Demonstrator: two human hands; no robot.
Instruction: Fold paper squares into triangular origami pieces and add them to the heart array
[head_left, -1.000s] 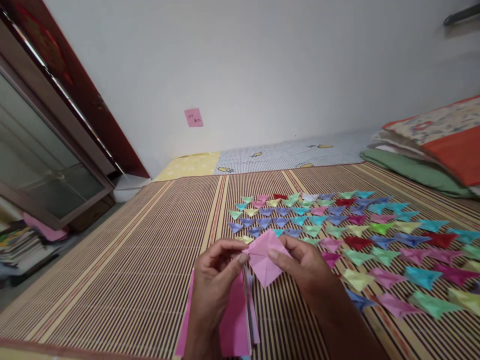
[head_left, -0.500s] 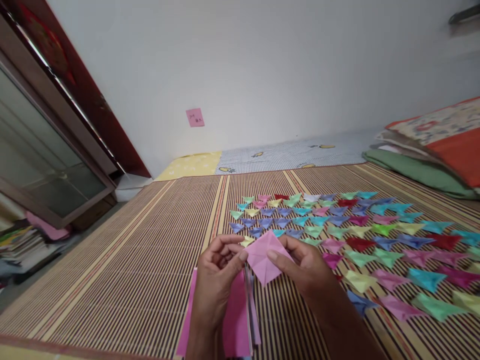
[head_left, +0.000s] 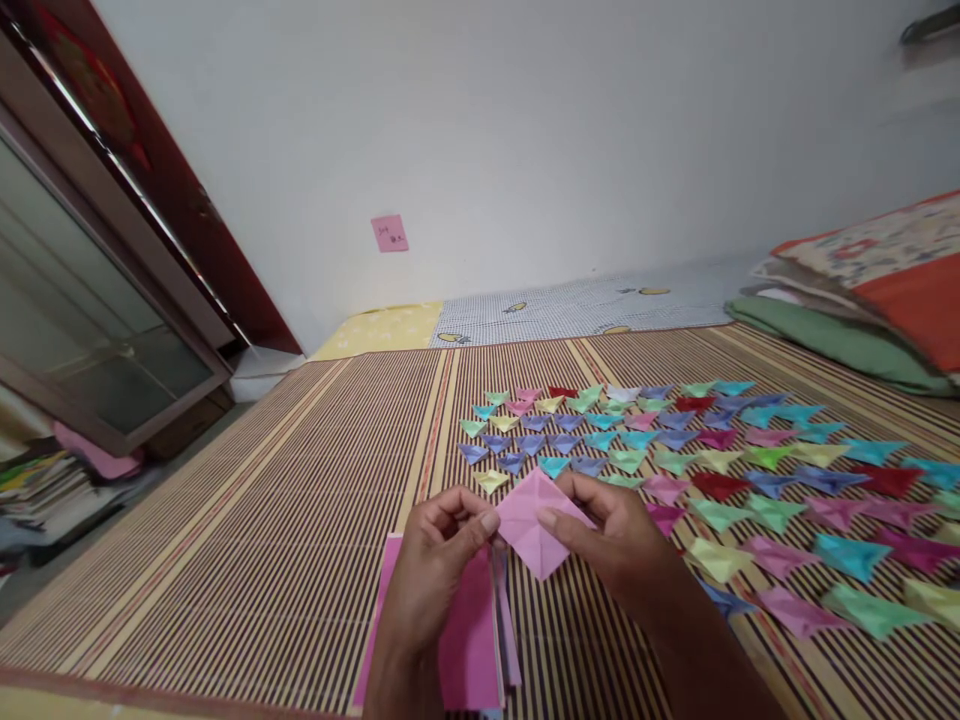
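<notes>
A pink folded square of paper [head_left: 534, 530], turned like a diamond and marked with crease lines, is held up in front of me. My left hand [head_left: 442, 545] pinches its left corner between thumb and fingers. My right hand [head_left: 611, 525] grips the right side, its thumb lying on the paper's face and its fingers behind. Below my left hand lies a stack of coloured paper [head_left: 471, 640] with a magenta sheet on top, partly hidden by my wrist. Rows of small folded paper pieces [head_left: 720, 515] in many colours spread beyond and to the right of my hands.
Everything rests on a striped bamboo mat [head_left: 262, 520]. A pink note [head_left: 390, 233] is stuck to the white wall. Folded bedding [head_left: 862, 330] is piled at the far right. Books [head_left: 52, 495] stand beside a glass-panelled door [head_left: 97, 310] at left.
The pink paper has shifted slightly down and right and tilted, so its face and creases show more squarely. My left hand has moved slightly with it; both hands keep hold.
</notes>
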